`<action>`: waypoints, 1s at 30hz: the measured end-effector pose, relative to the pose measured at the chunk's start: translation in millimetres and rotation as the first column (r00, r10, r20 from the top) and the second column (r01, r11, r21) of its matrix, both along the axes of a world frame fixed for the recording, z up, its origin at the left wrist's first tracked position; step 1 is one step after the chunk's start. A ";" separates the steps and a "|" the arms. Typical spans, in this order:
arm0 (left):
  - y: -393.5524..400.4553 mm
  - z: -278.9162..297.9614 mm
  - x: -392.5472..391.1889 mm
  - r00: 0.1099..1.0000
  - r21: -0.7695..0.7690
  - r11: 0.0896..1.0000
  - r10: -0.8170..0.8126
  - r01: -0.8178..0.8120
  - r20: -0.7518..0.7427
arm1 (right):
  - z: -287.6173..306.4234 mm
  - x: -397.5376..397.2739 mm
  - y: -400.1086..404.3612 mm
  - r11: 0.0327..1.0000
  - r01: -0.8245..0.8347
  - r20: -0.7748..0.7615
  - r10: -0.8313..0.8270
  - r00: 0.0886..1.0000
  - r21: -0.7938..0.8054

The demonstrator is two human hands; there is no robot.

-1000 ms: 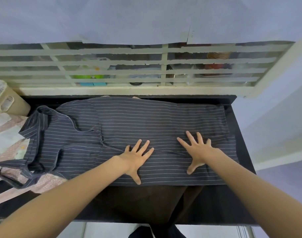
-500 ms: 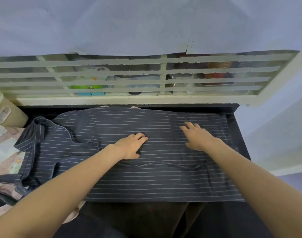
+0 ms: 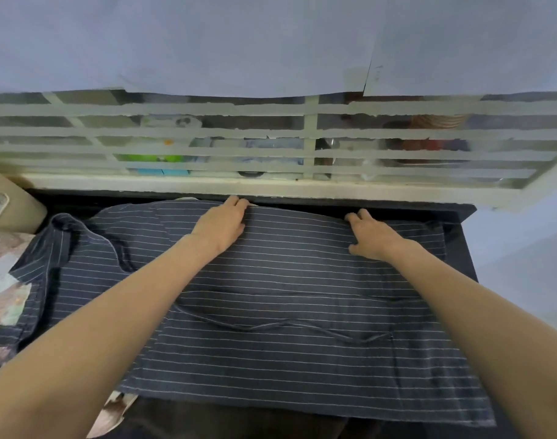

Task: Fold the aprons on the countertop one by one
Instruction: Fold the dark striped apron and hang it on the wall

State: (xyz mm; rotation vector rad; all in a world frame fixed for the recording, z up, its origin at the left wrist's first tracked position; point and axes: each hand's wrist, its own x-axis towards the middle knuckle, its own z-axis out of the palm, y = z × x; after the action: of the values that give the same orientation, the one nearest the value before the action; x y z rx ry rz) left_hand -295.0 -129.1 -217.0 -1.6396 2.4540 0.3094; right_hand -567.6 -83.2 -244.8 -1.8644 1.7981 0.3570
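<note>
A dark striped apron (image 3: pixel 270 312) lies spread flat across a black surface (image 3: pixel 460 217), its bib and neck strap off to the left and its near hem hanging just over the front edge. A loose waist tie (image 3: pixel 270 326) snakes across the middle of the apron.

Both hands are now at the apron's far edge, the one lying against the white window sill (image 3: pixel 207 185) at the back. A second ago they were pressed flat, fingers spread, on the near half of the apron; since then they have slid away from the person, across the cloth, to that far edge.

The left hand (image 3: pixel 221 224) sits near the middle of the far edge, its fingers (image 3: pixel 237 202) curled over the hem as if gripping it. The right hand (image 3: pixel 370 237) is farther right along the same edge, its fingers (image 3: pixel 358 215) bent down onto the cloth. Whether it has taken hold yet cannot be told.

This move likely means smoothing is done and the first fold is starting: the far edge would be drawn back toward the near hem, halving the apron lengthwise.

Left of the apron, partly under its bib, lies a pale patterned cloth (image 3: pixel 4 289), possibly another apron waiting its turn. A beige container (image 3: pixel 8 207) stands at the apron's far left corner.
</note>
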 end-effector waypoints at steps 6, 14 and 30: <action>6.1 17.9 15.8 0.980 -0.207 0.967 -0.172 0.149 -0.100 | 10.9 10.4 3.7 0.930 -0.251 -0.113 0.228 0.967 -0.269; 39.4 29.4 48.1 0.984 -0.226 0.958 -0.177 0.177 0.024 | 52.7 37.1 -1.6 0.959 -0.223 -0.306 0.163 0.938 -0.173; 178.4 52.2 88.2 0.808 -0.099 0.877 -0.382 0.470 0.449 | 102.2 63.8 175.1 0.988 -0.148 -0.547 0.098 0.831 -0.048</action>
State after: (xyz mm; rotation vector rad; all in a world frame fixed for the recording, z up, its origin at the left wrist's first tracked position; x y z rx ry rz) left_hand -206.8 49.3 -164.8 -1.0088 2.4698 -0.3418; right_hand -503.8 92.0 -142.6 -2.0909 2.0763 0.9558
